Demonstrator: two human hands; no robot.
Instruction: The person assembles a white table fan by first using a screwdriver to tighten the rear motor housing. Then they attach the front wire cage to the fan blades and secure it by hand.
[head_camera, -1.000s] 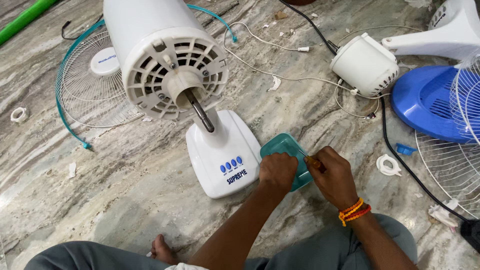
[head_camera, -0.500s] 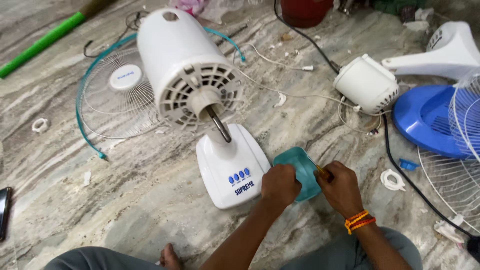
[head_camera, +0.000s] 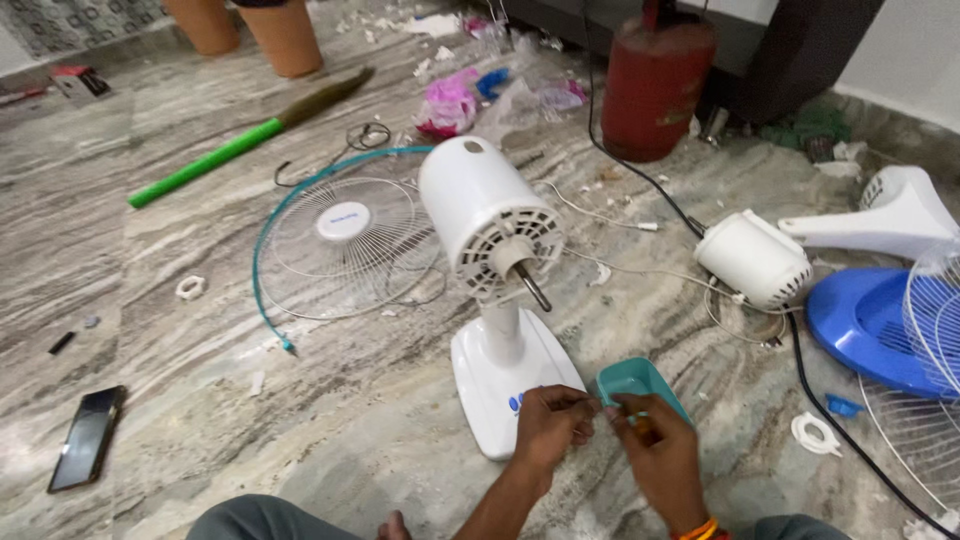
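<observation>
I sit on a marbled floor with both hands over a small teal tray that lies beside the white base of a table fan. My left hand grips the tray's near left rim with curled fingers. My right hand, with an orange band at its wrist, pinches something small inside the tray; I cannot make out what. The fan's white motor head stands upright behind, its bare shaft pointing toward me, with no blade or guard on it.
A wire fan guard with a teal rim lies at the left. A second white motor, a blue fan base, a black cable and a white ring are at the right. A phone lies left; a red cylinder stands behind.
The view has tilted up, so more of the floor behind the fan shows. Both hands stay together at the teal tray, lower in the frame.
</observation>
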